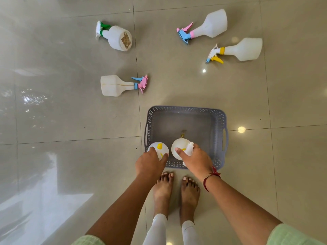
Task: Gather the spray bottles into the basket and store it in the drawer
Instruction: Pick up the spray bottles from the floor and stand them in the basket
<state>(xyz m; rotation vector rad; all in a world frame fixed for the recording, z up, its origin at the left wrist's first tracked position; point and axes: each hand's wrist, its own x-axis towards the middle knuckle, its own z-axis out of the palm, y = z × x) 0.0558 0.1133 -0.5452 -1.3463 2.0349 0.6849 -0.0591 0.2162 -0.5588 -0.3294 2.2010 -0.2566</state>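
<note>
A grey perforated basket [217,138] stands on the floor in front of my feet. My left hand [150,163] grips a white spray bottle with yellow parts [159,148] at the basket's near left corner. My right hand [196,160] holds a second white spray bottle [178,146] by its head, inside the basket's near edge. Several more white bottles lie on their sides on the floor: one with a green collar [116,37], one with a pink and blue head at mid left [122,84], one pink and blue at the back right [205,26], and one with yellow parts [237,50].
The glossy beige tiled floor [70,112] stretches all around the basket. My bare feet [175,188] stand just behind the basket's near rim. No drawer is in view.
</note>
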